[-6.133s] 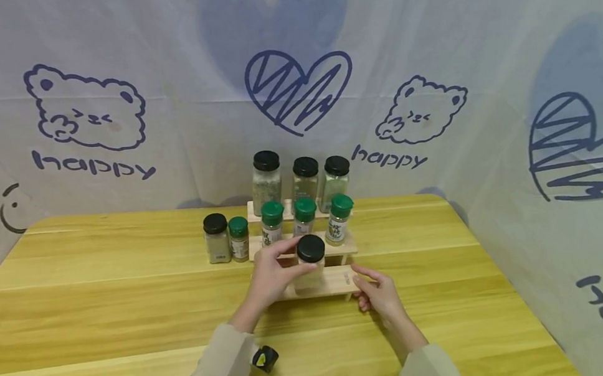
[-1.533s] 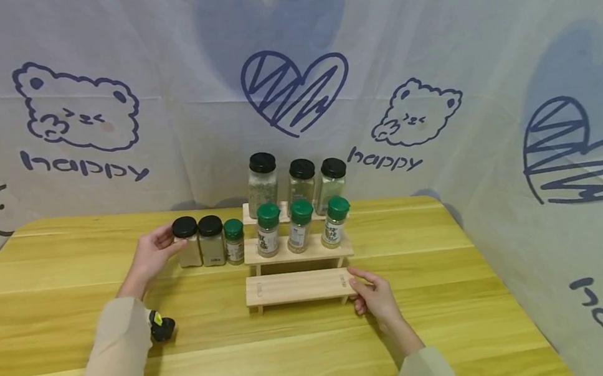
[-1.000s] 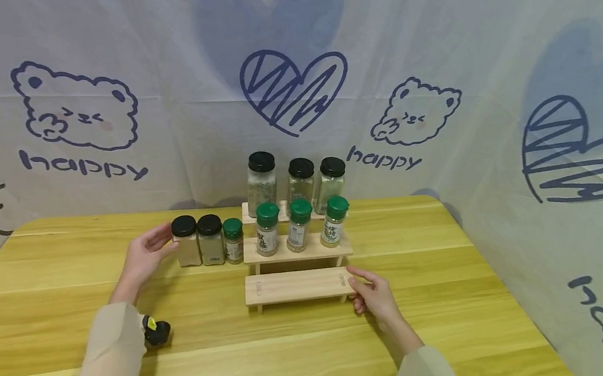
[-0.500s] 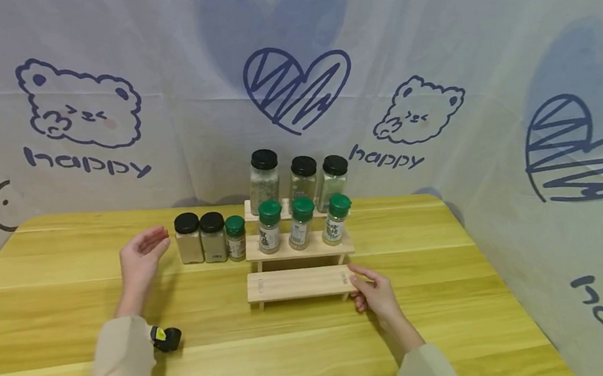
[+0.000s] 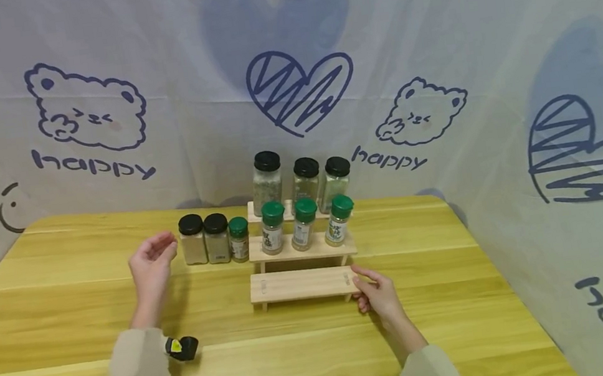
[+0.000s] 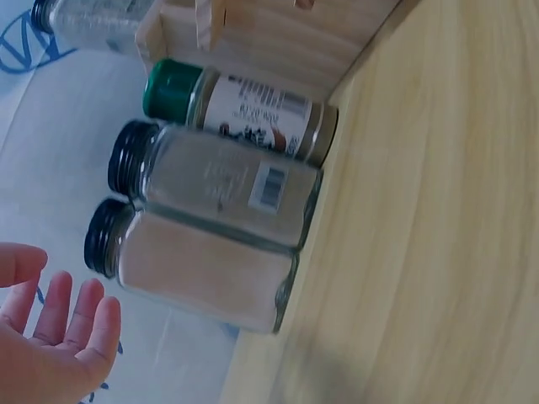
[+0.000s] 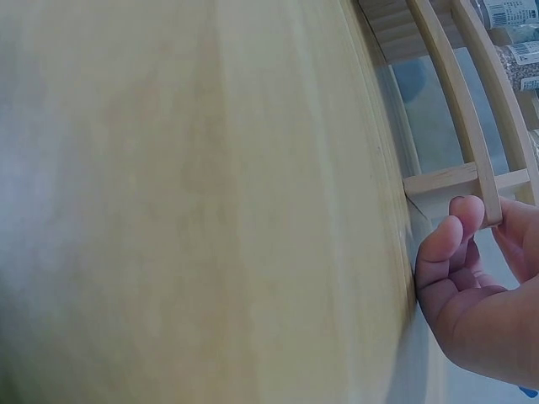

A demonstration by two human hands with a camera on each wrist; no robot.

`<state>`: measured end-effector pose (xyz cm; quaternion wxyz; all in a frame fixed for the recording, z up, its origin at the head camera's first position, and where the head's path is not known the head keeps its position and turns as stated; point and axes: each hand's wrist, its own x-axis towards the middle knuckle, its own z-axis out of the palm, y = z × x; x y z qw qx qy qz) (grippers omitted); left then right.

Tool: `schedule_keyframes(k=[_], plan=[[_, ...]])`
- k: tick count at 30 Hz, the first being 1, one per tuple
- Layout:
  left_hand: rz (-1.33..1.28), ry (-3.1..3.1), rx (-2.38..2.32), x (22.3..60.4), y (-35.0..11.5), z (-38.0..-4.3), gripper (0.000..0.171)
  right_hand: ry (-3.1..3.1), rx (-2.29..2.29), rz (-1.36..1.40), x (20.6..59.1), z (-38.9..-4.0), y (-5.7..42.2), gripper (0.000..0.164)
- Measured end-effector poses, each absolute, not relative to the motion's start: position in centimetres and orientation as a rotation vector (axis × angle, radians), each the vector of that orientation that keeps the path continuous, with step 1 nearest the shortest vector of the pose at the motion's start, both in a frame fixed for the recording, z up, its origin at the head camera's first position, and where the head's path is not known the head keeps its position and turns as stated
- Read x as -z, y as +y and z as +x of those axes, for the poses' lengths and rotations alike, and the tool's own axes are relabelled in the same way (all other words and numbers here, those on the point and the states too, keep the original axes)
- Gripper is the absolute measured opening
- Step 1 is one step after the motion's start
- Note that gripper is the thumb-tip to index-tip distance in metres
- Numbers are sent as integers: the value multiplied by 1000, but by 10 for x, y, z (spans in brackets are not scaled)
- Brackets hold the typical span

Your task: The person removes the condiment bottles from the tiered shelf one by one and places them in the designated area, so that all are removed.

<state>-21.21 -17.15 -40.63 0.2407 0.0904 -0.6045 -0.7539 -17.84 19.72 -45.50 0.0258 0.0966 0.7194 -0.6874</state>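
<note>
My left hand (image 5: 152, 266) is beside a black-capped jar of pale powder (image 5: 194, 246), its fingers loosely bent and holding nothing. In the left wrist view a gap shows between the fingertips (image 6: 108, 324) and that jar (image 6: 202, 268). Another black-capped jar (image 5: 218, 246) and a small green-capped spice bottle (image 5: 240, 247) stand upright in line with it. My right hand (image 5: 381, 296) pinches the right end of the wooden rack's low front shelf (image 5: 302, 283), thumb above and fingers curled below. The right wrist view shows the fingers (image 7: 438, 252) at the shelf's end.
The rack's middle step (image 5: 262, 257) bears three green-capped bottles, such as the left one (image 5: 273, 235). On the back step stand three taller black-capped jars, including a big one (image 5: 268, 189). Behind the wooden table (image 5: 300, 364) hangs a printed cloth (image 5: 176, 40).
The pale jar went from the front shelf to the left end of the row. My left hand has since let go and drawn back slightly. My right hand stays at the shelf's end.
</note>
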Motion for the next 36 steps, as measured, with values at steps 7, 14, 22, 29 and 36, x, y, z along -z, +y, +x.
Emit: schedule_keyframes(k=[7, 14, 22, 29, 36], plan=[[110, -1595, 2077, 416, -164, -215, 13, 2226, 2125, 303, 456, -179, 197, 35], [147, -1708, 2024, 425, -155, -218, 17, 2236, 2118, 297, 455, -181, 197, 35], [145, -1800, 2040, 405, -136, -200, 19, 2227, 2114, 300, 456, -179, 198, 34], [82, -1867, 2050, 399, -122, -198, 19, 2223, 2116, 316, 456, -178, 198, 33], [27, -1963, 2013, 395, -113, -201, 21, 2234, 2108, 316, 456, -179, 197, 33]])
